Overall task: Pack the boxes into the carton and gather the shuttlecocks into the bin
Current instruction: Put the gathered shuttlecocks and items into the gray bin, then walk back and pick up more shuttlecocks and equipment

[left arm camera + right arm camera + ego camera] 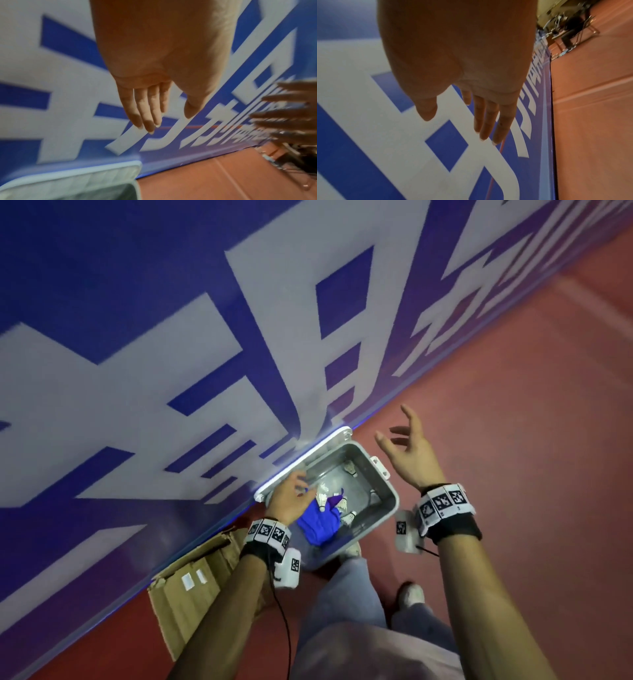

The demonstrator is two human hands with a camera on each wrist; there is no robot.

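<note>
A grey plastic bin [387,508] stands open on the red floor against the blue wall banner. Inside it lie several white shuttlecocks [322,500] and a blue cloth [317,523]. My left hand [291,494] hovers over the bin's left rim with relaxed fingers and holds nothing; the left wrist view shows its fingers [145,112] straight. My right hand [404,446] is raised above the bin's right side, fingers spread and empty; its fingers [488,121] are straight in the right wrist view. A brown carton [195,580] lies to the bin's left by the wall.
The blue and white banner wall [171,354] runs diagonally behind the bin. Red floor [513,440] stretches to the right. My legs and shoe [411,594] stand just in front of the bin. Chairs and equipment [573,31] sit far off along the wall.
</note>
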